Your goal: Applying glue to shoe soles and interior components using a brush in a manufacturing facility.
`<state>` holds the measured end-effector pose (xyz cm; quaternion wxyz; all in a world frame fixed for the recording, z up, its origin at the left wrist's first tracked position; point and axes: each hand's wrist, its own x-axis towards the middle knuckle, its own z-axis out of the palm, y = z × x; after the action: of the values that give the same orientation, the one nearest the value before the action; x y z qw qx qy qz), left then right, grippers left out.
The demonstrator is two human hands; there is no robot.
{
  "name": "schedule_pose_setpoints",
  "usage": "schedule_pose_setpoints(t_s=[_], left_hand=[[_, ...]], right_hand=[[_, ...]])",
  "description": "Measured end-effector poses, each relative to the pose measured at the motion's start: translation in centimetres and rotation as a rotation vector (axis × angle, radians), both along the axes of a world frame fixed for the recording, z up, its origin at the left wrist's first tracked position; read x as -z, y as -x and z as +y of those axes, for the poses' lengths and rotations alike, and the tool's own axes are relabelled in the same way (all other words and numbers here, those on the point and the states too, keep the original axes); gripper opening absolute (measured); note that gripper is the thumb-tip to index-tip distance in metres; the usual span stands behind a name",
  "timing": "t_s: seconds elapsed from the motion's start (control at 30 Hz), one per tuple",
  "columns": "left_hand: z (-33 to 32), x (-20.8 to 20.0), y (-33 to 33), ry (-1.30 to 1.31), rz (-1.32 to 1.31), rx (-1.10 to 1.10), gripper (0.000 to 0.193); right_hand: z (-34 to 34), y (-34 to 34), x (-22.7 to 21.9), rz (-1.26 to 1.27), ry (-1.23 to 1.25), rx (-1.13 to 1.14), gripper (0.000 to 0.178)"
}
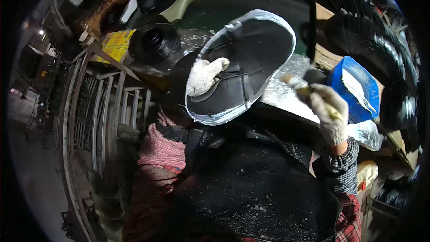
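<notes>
A large black sole-shaped piece (264,47) is tilted up in front of me, its rim coated with a white, wet-looking layer. My left hand (206,77), in a white knit glove, grips its left side with the thumb lying over the face; the other fingers are partly hidden. To the right of the piece, my gloved right hand (330,112) is closed round the handle of a brush (294,81). The bristles point toward the piece and look apart from it. Just beyond that hand stands a blue container (339,79) with white material inside.
A work surface spattered with white (286,94) lies under the piece. At the back left are a black round object (154,40), an olive curved form (181,6) and a yellow box (117,42). A metal rack (96,121) stands left; glossy black items (380,49) crowd the right.
</notes>
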<state>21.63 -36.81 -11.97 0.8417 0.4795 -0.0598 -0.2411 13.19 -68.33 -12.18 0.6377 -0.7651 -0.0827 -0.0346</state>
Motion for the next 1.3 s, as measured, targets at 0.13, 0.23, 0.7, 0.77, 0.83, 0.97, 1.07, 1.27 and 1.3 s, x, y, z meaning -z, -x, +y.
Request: schedule_pose_setpoints(t_s=[0.13,0.23,0.7,0.77,0.83,0.97,1.07,1.27,1.3], left_hand=[[-0.8,1.1,3.1,-0.279,-0.112,-0.165,0.028],[-1.2,1.8,5.7,-0.305,-0.121,-0.307,0.031],[0.0,6.0,-7.2,-0.653,-0.236,-0.274,0.044],[0.0,7.1,-13.2,-1.513,-0.932,-0.215,0.055],[-4.0,1.9,-16.4,-1.818,-0.35,0.029,0.065],[-0.9,8.9,-19.2,-1.258,-0.675,-0.231,0.045],[-0.6,7.3,-16.5,-0.933,-0.363,-0.25,0.035],[1.3,4.6,-10.1,-1.797,-0.923,-0.048,0.025],[1.3,5.0,-9.6,-1.853,-1.014,0.006,0.022]], right_hand=[[0.3,1.9,-0.7,-0.295,0.214,-0.053,0.013],[-0.9,-0.8,-1.5,-0.039,0.112,0.177,0.011],[-3.5,0.6,5.4,0.019,-0.043,0.178,0.022],[-4.6,0.1,5.7,-0.089,0.165,0.135,0.023],[-4.1,0.0,5.6,-0.031,0.1,0.213,0.015],[-4.0,-0.4,5.9,-0.024,0.131,0.235,0.019],[-2.5,-0.8,5.5,0.04,0.083,0.204,0.027],[2.7,-1.8,3.9,0.032,-0.114,0.028,0.025],[3.8,-1.9,3.9,-0.1,-0.173,0.047,0.022]])
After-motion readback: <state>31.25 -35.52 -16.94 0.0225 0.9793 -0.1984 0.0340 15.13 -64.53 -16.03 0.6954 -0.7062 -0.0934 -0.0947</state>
